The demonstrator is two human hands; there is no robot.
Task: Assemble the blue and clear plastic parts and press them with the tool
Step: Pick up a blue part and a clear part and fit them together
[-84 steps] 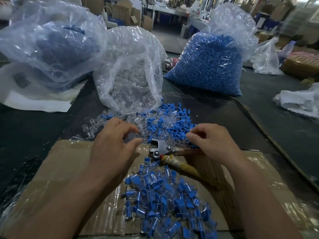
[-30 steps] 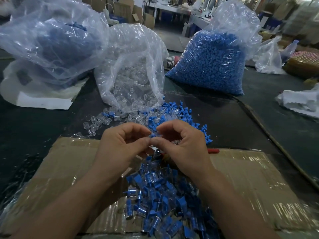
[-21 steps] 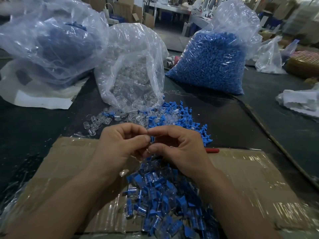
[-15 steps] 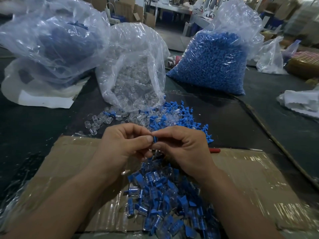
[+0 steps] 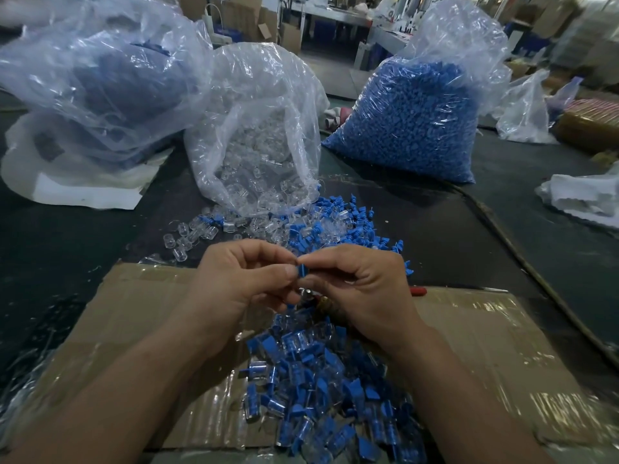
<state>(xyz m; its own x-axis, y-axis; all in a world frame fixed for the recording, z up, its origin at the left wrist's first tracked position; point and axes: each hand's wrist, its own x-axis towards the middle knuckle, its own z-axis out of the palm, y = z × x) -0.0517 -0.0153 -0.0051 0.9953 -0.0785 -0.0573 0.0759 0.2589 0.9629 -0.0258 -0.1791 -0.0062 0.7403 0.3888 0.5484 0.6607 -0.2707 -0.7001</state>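
My left hand (image 5: 239,283) and my right hand (image 5: 363,289) meet above the cardboard, and both pinch one small blue part (image 5: 302,270) between thumb and fingers. Whether a clear part sits with it is hidden by the fingers. Under my right hand lies the pressing tool (image 5: 310,294); only its metal head and a red handle tip (image 5: 417,290) show. A heap of joined blue-and-clear pieces (image 5: 321,386) lies on the cardboard below my hands. Loose blue and clear parts (image 5: 311,226) are scattered on the table beyond them.
An open bag of clear parts (image 5: 258,142) stands behind the loose parts, a full bag of blue parts (image 5: 412,118) to its right, another bag (image 5: 100,85) at far left. Flat cardboard (image 5: 134,316) covers the near table. A white bag (image 5: 589,195) lies at right.
My right hand left the loose parts and came over to my left hand, covering the tool. Since then both hands have held the small blue part between them with only slight shifts.
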